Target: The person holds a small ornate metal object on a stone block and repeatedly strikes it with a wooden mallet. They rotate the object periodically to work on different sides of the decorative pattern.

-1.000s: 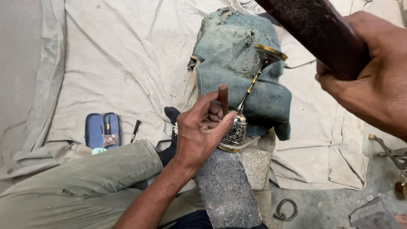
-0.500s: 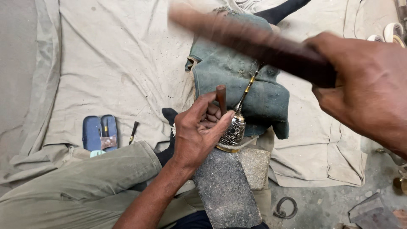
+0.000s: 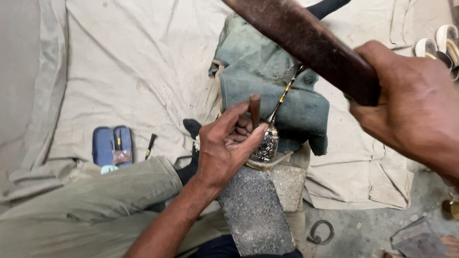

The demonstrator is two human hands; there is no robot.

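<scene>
My left hand (image 3: 224,143) grips a short dark punch (image 3: 255,109) held upright against an engraved silver and brass metal piece (image 3: 265,143). That piece has a long thin stem (image 3: 287,91) and rests on a grey stone block (image 3: 253,210). A folded blue-green cloth (image 3: 267,81) lies under the stem. My right hand (image 3: 411,105) is raised at the right and is closed around a thick dark wooden mallet handle (image 3: 306,38), which slants up to the left above the piece.
A beige cloth (image 3: 134,71) covers the floor. On it lie a small blue case (image 3: 112,145) and a thin dark tool (image 3: 150,145). My olive-trousered leg (image 3: 86,200) crosses the lower left. A metal ring (image 3: 319,232) lies on bare floor; sandals (image 3: 437,48) sit top right.
My right hand has swung the wooden mallet down toward the punch and back up again. The left hand keeps the punch on the metal piece.
</scene>
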